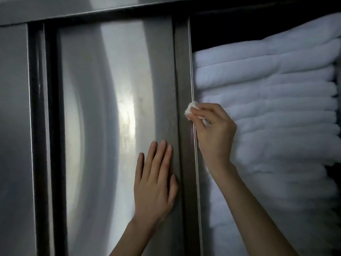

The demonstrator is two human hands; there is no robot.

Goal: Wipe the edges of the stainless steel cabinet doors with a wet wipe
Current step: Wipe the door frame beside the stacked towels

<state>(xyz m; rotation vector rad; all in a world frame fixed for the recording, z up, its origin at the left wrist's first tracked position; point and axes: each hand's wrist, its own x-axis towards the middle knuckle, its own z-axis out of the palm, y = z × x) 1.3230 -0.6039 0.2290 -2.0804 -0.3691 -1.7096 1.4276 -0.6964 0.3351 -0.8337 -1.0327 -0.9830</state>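
A stainless steel sliding cabinet door (110, 108) fills the middle of the head view, slid left so the cabinet's right side stands open. My right hand (212, 130) pinches a small crumpled white wet wipe (190, 109) and holds it against the door's right vertical edge (191, 71), about halfway up. My left hand (155, 183) lies flat on the door face with straight fingers, just left of that edge and lower than the right hand.
Folded white towels (267, 108) are stacked high inside the open cabinet, right behind my right hand. A second steel door panel (14, 126) sits at the far left behind a dark gap. The cabinet's top rail (92, 10) runs across above.
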